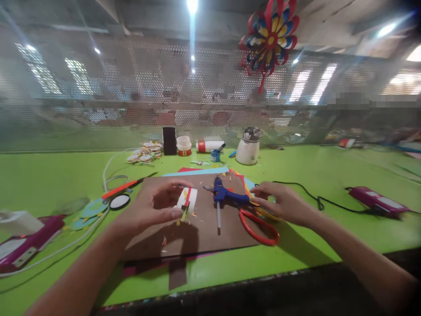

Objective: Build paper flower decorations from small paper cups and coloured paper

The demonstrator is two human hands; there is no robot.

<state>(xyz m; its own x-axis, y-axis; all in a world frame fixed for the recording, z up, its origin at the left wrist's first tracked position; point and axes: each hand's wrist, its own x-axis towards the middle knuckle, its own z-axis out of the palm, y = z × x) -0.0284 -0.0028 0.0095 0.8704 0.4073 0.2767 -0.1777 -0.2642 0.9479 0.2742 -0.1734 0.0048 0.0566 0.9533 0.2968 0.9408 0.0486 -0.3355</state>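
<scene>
My left hand [154,206] is closed round a small white paper ring with red and yellow strips [188,201], held just above the brown board [197,232]. My right hand [284,202] hovers with fingers spread beside the blue glue gun [226,196], its fingertips close to the gun's handle but holding nothing. Red-handled scissors [258,226] lie on the board just below that hand. Coloured paper sheets [197,171] stick out from under the board's far edge.
On the green table [49,175] are a white jug [248,147], a glue bottle [208,145], a small blue pot [215,155], a white tub [183,145], paper discs [144,154], an orange knife [123,188], pink power strips [378,199], a black cable [315,199]. A paper pinwheel [270,37] hangs on mesh.
</scene>
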